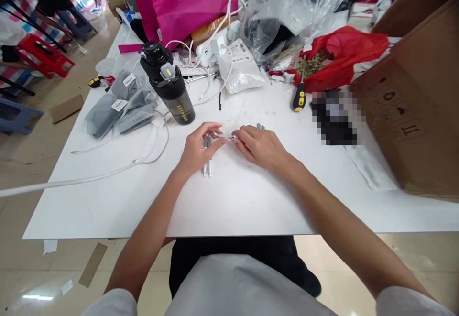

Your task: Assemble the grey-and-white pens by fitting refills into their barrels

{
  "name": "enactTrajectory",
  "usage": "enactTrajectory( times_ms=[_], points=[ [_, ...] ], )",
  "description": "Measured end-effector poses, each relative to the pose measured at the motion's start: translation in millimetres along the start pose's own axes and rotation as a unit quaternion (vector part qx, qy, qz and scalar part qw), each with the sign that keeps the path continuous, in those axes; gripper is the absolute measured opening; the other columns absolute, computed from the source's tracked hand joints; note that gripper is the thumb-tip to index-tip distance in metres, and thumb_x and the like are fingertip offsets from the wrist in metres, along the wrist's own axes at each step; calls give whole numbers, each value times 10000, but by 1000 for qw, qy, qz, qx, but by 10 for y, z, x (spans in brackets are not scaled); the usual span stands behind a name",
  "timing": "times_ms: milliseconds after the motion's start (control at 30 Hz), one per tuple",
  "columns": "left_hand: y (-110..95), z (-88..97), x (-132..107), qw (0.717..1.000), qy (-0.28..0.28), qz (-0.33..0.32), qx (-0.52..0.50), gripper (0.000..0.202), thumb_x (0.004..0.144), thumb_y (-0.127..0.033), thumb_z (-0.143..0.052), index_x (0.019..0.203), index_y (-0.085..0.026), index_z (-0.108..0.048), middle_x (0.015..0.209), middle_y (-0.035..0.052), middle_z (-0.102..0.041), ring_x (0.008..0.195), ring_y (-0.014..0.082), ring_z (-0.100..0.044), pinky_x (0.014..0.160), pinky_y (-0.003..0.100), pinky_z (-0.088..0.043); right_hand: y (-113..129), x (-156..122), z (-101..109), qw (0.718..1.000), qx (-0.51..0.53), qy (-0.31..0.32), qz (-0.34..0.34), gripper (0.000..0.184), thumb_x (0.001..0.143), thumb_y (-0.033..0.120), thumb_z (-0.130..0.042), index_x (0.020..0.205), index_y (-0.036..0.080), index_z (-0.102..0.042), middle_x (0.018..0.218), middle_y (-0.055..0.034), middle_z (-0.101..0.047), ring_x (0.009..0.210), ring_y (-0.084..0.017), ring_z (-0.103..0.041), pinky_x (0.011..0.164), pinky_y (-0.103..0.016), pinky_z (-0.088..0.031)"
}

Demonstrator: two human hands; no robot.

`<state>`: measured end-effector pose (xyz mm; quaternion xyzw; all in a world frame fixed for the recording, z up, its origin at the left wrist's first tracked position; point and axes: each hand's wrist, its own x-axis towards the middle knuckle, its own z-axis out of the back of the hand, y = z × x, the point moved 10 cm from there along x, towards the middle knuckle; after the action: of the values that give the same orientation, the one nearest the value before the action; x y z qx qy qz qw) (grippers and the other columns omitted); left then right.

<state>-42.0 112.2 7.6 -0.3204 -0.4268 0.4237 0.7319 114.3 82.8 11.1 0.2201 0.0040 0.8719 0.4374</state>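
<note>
- Here, the person's left hand (199, 147) and right hand (261, 148) meet near the middle of a white table (107, 211).
- Both hands are closed in a light pinch on a slim silver pen (225, 136), which lies level between them.
- Two similar pens (207, 163) lie on the table beneath the left hand, and another pen (260, 126) lies just beyond the right hand.
- Farther away are a black water bottle (168, 84), a yellow-handled screwdriver (299, 97), grey plastic bags (103, 115) and a cardboard box (412, 115).
- A white cable (89, 179) trails off the table's left side.
</note>
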Motion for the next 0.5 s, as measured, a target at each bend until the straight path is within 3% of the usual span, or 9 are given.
enactTrajectory(
  times_ms=[67, 167, 267, 400, 467, 500],
  points=[
    [-78, -17, 11, 999, 10, -32, -13, 295, 1002, -467, -773, 1188, -240, -793, 1129, 68, -809, 968, 183, -705, 851, 307, -538, 3, 7, -10, 1000, -5, 1, 8, 386, 1203, 321, -310, 1189, 164, -662, 981, -108, -725, 849, -230, -635, 642, -333, -309],
    [-46, 7, 9, 1000, -12, -1, -2, 217, 1039, -416, -724, 1002, -225, -820, 914, 35, -789, 815, 159, -668, 774, 296, -523, 0, 14, -37, 1000, -8, -3, 17, 364, 1204, 321, -312, 1184, 168, -641, 1012, -123, -725, 878, -249, -640, 695, -337, -361],
    [54, 1, -18, 998, -21, 56, 7, 375, 1045, -506, -693, 839, -204, -778, 695, -3, -677, 641, 135, -563, 635, 283, -460, -64, 5, -110, 1000, -2, 13, -9, 301, 1196, 333, -351, 1145, 187, -609, 1010, -126, -744, 830, -257, -641, 673, -332, -343],
    [183, -31, -57, 993, -8, 117, 3, 580, 1052, -631, -619, 684, -191, -705, 557, -24, -531, 506, 115, -452, 536, 293, -382, -121, -25, -187, 998, 23, 50, -41, 220, 1174, 332, -415, 1194, 188, -580, 985, -115, -769, 767, -251, -653, 637, -317, -312],
    [206, -14, -55, 992, -10, 123, 8, 613, 1059, -642, -599, 652, -192, -693, 562, -14, -549, 515, 121, -487, 556, 301, -407, -101, -24, -139, 998, 41, 41, -39, 258, 1177, 372, -423, 1259, 180, -575, 1050, -132, -774, 821, -260, -677, 655, -319, -339],
    [174, 0, -42, 994, -13, 104, 13, 560, 1047, -629, -632, 705, -196, -729, 627, 1, -623, 579, 136, -561, 606, 304, -453, -82, -19, -105, 998, 45, 34, -33, 280, 1181, 382, -411, 1276, 179, -578, 1078, -138, -770, 853, -264, -683, 665, -323, -351]
  ],
)
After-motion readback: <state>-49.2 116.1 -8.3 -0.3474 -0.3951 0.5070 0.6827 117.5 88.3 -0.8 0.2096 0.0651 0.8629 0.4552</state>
